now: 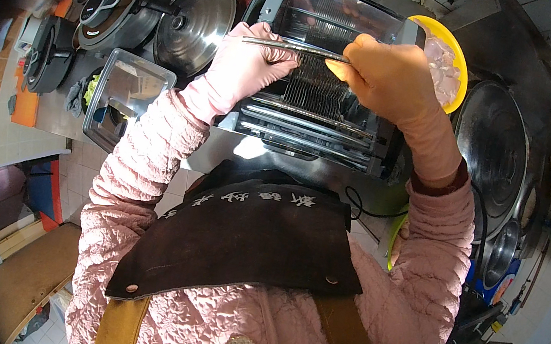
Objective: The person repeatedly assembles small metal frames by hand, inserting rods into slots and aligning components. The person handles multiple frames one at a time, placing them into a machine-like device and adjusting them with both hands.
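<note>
In front of me stands a black and grey machine (383, 142) with a clear cover (341, 21) at its far side. Closely spaced thin metal blades (315, 99) fill its middle, and metal rods (311, 126) cross its near side. Above the blades, a narrow metal bar (311, 51), seen edge-on, spans both hands. My gloved left hand (253, 58) is closed round its left end, fingertips curled beneath. Its right end is pinched between the thumb and fingers of my gloved right hand (386, 75). Whether the bar touches the blades cannot be made out.
Right of the machine, a yellow bowl (463, 68) holds raw pale meat, beside a large round metal pan (492, 151). At left are a clear plastic container (130, 72), a steel lid (195, 21) and lidded cookers (118, 6). A black cable (362, 210) loops near my right arm.
</note>
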A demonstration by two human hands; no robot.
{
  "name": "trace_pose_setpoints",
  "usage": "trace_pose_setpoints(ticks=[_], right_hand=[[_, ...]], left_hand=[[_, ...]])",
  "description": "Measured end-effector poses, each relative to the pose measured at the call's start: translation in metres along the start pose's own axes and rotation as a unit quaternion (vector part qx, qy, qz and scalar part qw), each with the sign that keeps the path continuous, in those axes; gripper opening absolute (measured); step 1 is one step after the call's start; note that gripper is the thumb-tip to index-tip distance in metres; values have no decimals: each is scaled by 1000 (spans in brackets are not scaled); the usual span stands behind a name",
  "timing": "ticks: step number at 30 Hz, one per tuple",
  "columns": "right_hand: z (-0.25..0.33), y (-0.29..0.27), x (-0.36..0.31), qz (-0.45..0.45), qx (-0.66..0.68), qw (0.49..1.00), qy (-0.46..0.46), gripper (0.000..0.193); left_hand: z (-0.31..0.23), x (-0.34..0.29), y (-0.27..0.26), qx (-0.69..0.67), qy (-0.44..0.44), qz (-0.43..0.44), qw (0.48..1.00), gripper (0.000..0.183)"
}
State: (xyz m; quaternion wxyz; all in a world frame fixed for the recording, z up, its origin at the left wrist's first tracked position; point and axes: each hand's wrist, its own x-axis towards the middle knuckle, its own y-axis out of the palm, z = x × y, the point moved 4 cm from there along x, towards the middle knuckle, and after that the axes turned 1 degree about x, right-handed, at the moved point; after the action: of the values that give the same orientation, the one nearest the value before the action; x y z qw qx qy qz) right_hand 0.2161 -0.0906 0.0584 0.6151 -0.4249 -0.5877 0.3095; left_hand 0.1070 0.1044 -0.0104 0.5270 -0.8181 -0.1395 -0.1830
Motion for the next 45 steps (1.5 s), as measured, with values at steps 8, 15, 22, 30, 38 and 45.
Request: trace_pose_setpoints(ticks=[8, 15, 22, 30, 38, 45], right_hand=[[-8, 3, -4, -39, 75, 996, 10, 31], [-8, 6, 0, -5, 49, 999, 16, 32], [-6, 4, 4, -12, 33, 999, 2, 36], [-6, 1, 3, -28, 60, 998, 7, 34], [-3, 4, -4, -5, 26, 1000, 12, 30], [-2, 4, -7, -46, 27, 998, 24, 37]], left_hand=[[2, 2, 3, -16, -10, 15, 1000, 13], [8, 2, 7, -19, 0, 15, 1000, 16], [11, 1, 9, -29, -2, 15, 999, 17], [14, 1, 9, -19, -30, 25, 999, 19], [2, 1, 3, 8, -17, 3, 1000, 15], [5, 4, 5, -19, 15, 7, 1000, 18]])
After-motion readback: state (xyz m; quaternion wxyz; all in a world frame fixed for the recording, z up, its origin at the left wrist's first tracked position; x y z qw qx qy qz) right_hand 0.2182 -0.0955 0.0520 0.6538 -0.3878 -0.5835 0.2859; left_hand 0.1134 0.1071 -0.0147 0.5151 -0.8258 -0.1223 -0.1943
